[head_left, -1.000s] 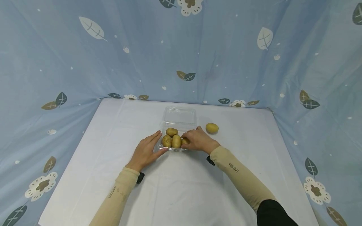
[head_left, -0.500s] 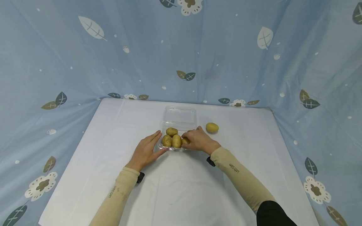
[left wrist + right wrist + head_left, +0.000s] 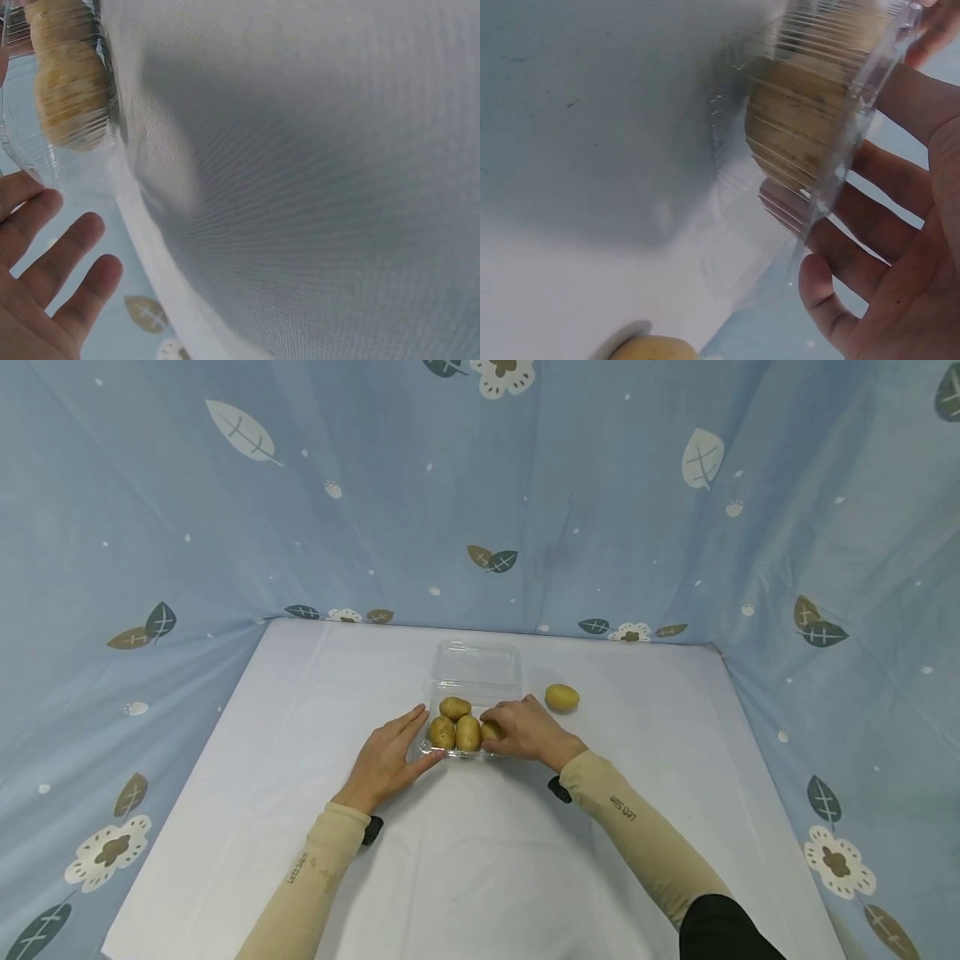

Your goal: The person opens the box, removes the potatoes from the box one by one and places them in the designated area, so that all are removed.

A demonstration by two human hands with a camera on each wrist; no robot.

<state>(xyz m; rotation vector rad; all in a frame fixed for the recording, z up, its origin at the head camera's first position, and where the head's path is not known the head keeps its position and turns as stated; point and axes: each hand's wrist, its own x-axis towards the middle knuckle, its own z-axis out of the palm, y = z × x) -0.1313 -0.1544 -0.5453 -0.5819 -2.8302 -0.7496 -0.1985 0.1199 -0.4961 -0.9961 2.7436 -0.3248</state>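
A clear plastic clamshell box (image 3: 476,665) lies with its lid folded back, away from me. In its near half, one potato (image 3: 455,707) sits behind two others, the left potato (image 3: 442,733) and the middle potato (image 3: 468,734). My right hand (image 3: 529,732) reaches over the box's right wall, fingers and thumb around another potato (image 3: 492,731). Through the ribbed wall in the right wrist view, that potato (image 3: 795,124) rests low in the box. My left hand (image 3: 386,766) lies along the box's left side, fingers extended, thumb at the front rim.
A single yellow potato (image 3: 562,697) lies on the white-covered table (image 3: 480,877), right of the box and beyond my right hand. Blue patterned cloth (image 3: 390,510) hangs behind the table and along both sides.
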